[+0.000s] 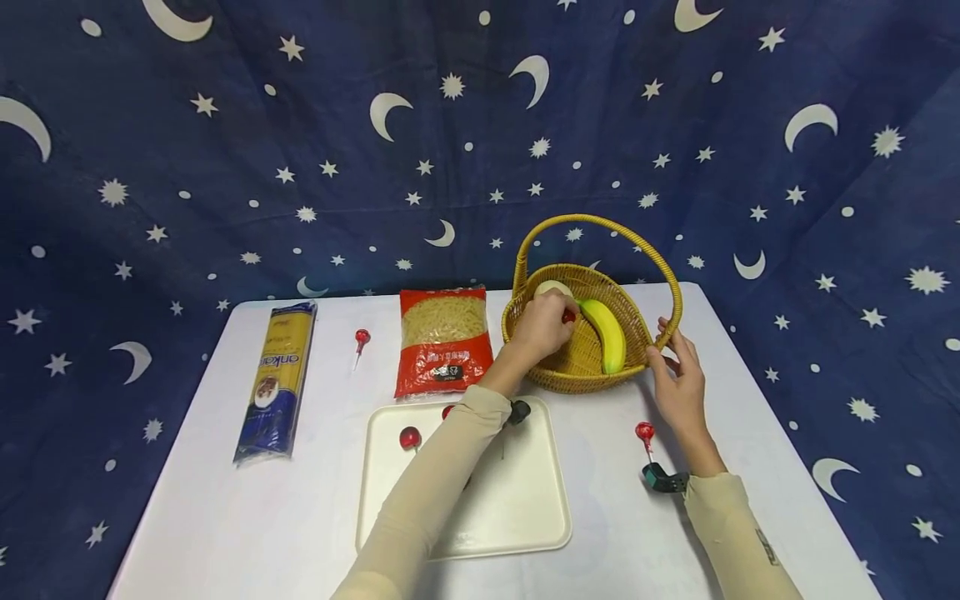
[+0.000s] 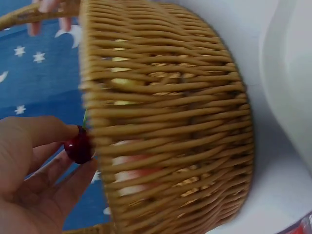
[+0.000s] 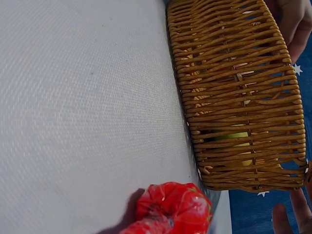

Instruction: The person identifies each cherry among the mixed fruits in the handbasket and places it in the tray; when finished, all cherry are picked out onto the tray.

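Note:
My left hand (image 1: 546, 323) pinches a dark red cherry (image 2: 79, 147) with a green stem between thumb and fingers, over the left side of the wicker basket (image 1: 573, 383). In the left wrist view the cherry is just beyond the basket's rim. Inside the basket lie a yellow banana (image 1: 609, 333) and a pale round thing (image 1: 553, 287), partly hidden by my left hand. My right hand (image 1: 681, 383) holds the basket where its arched handle (image 1: 671, 287) meets the right rim, thumb in front and fingers behind.
A cream tray (image 1: 525, 533) with several cherries (image 1: 409, 437) lies under my left forearm. Behind it is a red pasta bag (image 1: 444, 342). A blue-and-yellow spaghetti pack (image 1: 277, 383) lies left. One red lollipop (image 1: 362, 337) is near it; another lollipop (image 1: 645, 432) lies by my right wrist.

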Demonstrator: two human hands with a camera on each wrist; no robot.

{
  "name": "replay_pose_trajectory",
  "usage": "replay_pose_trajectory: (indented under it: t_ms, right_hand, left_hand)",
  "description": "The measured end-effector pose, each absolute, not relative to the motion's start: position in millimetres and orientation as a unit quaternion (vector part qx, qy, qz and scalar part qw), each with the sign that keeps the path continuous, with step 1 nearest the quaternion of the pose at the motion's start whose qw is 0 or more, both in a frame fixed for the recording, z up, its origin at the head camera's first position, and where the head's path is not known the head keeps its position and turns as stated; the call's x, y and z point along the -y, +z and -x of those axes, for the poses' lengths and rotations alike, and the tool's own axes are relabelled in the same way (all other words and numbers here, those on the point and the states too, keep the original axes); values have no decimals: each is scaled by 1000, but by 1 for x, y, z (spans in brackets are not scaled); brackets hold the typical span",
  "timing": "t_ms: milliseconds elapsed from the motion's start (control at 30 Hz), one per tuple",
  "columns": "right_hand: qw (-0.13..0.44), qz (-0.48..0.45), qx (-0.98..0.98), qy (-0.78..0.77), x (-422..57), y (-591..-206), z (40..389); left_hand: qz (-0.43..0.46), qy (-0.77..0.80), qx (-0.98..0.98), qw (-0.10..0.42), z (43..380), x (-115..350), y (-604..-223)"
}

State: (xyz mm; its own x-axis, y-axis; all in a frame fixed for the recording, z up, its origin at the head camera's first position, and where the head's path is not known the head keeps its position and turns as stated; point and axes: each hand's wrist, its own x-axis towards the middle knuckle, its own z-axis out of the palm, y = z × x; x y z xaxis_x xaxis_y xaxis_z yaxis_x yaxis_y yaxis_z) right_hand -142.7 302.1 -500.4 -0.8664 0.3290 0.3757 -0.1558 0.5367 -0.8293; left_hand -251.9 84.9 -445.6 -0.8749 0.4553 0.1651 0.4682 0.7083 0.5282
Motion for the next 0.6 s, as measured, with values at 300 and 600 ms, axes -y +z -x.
replay_pose_trajectory:
  t_ms: [300,600]
  right_hand:
    - [250,45,835,487,-316,-517,146]
    - [255,52,841,475,-316,-515,150]
  left_hand:
    - [286,-338,895,54,226,-60,-422]
    - [284,-402,864,103,181,-28,-405]
